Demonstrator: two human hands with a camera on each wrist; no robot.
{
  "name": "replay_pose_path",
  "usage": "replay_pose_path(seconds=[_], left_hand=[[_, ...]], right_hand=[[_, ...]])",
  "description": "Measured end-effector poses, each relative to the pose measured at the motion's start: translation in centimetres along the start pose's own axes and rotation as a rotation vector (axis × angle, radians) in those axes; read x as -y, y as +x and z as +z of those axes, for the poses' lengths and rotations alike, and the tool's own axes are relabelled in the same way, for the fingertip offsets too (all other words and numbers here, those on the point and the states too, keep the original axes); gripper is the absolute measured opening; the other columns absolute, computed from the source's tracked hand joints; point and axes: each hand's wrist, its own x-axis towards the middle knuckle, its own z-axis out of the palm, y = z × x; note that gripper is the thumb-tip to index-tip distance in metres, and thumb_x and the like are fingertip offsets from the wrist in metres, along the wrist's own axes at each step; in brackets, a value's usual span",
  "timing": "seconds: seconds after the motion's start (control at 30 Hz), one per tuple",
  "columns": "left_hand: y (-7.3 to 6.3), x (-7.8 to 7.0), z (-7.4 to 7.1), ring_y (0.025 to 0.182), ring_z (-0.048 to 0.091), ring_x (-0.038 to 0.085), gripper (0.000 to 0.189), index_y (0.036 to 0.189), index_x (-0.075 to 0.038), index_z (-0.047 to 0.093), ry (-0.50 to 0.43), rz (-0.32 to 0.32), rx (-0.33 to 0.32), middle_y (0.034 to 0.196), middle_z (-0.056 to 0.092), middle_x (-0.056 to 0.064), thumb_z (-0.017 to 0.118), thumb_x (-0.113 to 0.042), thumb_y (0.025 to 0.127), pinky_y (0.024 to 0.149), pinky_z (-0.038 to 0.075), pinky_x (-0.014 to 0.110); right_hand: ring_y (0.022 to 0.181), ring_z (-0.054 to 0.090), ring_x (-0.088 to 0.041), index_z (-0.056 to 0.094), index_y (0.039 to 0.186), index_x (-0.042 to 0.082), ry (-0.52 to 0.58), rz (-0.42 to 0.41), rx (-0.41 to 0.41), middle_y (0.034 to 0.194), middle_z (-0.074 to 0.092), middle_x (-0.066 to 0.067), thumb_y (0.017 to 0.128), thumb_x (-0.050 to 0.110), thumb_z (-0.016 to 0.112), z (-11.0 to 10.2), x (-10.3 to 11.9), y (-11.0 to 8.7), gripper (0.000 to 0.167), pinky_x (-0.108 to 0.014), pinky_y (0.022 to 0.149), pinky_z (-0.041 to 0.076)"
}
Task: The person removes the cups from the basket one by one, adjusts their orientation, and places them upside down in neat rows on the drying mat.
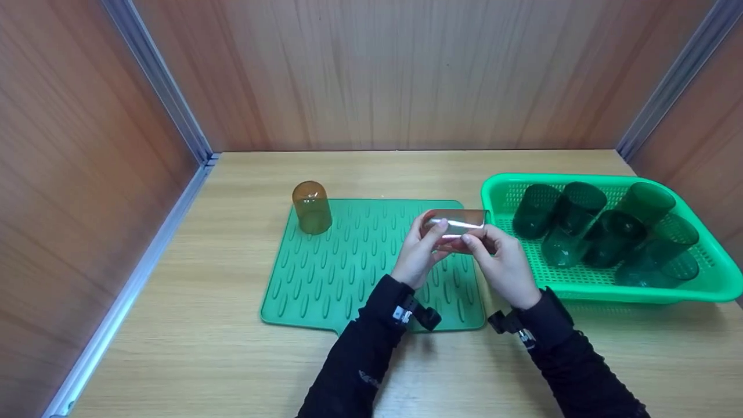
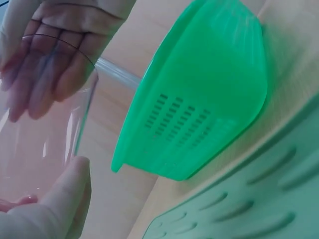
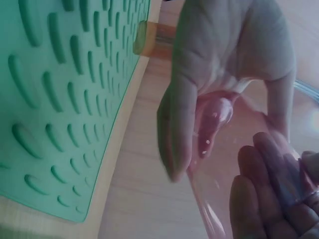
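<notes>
Both hands hold a clear pinkish glass cup [image 1: 464, 217] lying sideways above the right part of a green ribbed mat [image 1: 371, 273]. My left hand [image 1: 419, 251] grips its closed end, thumb along the near side. At the rim end, my right hand [image 1: 504, 262] pinches the cup [image 3: 212, 199] with its thumb in front. Fingers of the right hand [image 2: 75, 55] show through the glass in the left wrist view; whether they are inside or behind it I cannot tell. An amber cup [image 1: 312, 208] stands upside down at the mat's far left corner.
To the right, a green perforated basket [image 1: 609, 293] contains several dark greenish cups [image 1: 620, 237], leaning and lying against each other. Wood-grain panels [image 1: 395, 75] rise behind and on both sides of the light wooden table [image 1: 191, 342].
</notes>
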Motion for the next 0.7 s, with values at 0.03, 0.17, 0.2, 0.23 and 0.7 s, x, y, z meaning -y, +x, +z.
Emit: replay_pose_path(seconds=[0.03,0.17,0.2,0.23,0.7], left_hand=[[0.0,-0.1,-0.1,0.091,0.055,0.025,0.054,0.131,-0.013,0.032,0.016,-0.001,0.006,0.122,0.04,0.016,0.057,-0.029,0.087,0.08,0.046,0.037],[0.2,-0.4,-0.7,0.094,0.054,0.027,0.052,0.131,-0.012,0.031,0.067,-0.009,0.032,0.122,0.039,0.017,0.055,-0.029,0.088,0.081,0.045,0.037],[0.2,-0.5,-0.8,0.097,0.053,0.029,0.052,0.131,-0.012,0.031,0.078,-0.01,0.036,0.122,0.038,0.016,0.055,-0.029,0.088,0.081,0.045,0.038],[0.3,-0.6,-0.9,0.099,0.052,0.031,0.053,0.131,-0.011,0.03,0.09,-0.008,0.039,0.122,0.038,0.015,0.055,-0.029,0.088,0.082,0.045,0.038],[2.0,-5.1,-2.6,0.103,0.046,0.016,0.068,0.136,-0.012,0.025,0.689,0.156,0.047,0.126,0.037,0.007,0.059,-0.038,0.083,0.083,0.042,0.029]], right_hand=[[0.069,0.057,-0.015,0.061,0.087,0.003,-0.003,0.003,0.002,0.08,0.064,-0.004,0.086,0.018,0.058,0.0,-0.1,0.0,0.015,-0.023,0.06,0.046],[0.064,0.055,-0.016,0.062,0.087,0.005,-0.004,0.004,0.009,0.077,0.062,-0.003,0.086,0.021,0.059,0.3,-0.4,0.1,0.016,-0.024,0.057,0.045],[0.063,0.055,-0.015,0.062,0.087,0.005,0.001,0.004,0.011,0.077,0.062,-0.003,0.086,0.021,0.059,0.3,-0.5,0.2,0.016,-0.024,0.056,0.044],[0.061,0.053,-0.015,0.062,0.086,0.006,0.003,0.003,0.013,0.075,0.061,-0.003,0.086,0.021,0.058,0.4,-0.5,0.2,0.016,-0.023,0.055,0.042],[0.11,0.046,-0.021,0.046,0.124,0.004,-0.371,-0.078,0.193,0.12,0.052,-0.007,0.088,0.041,0.05,0.8,-1.8,-0.9,0.052,-0.042,0.089,0.038]])
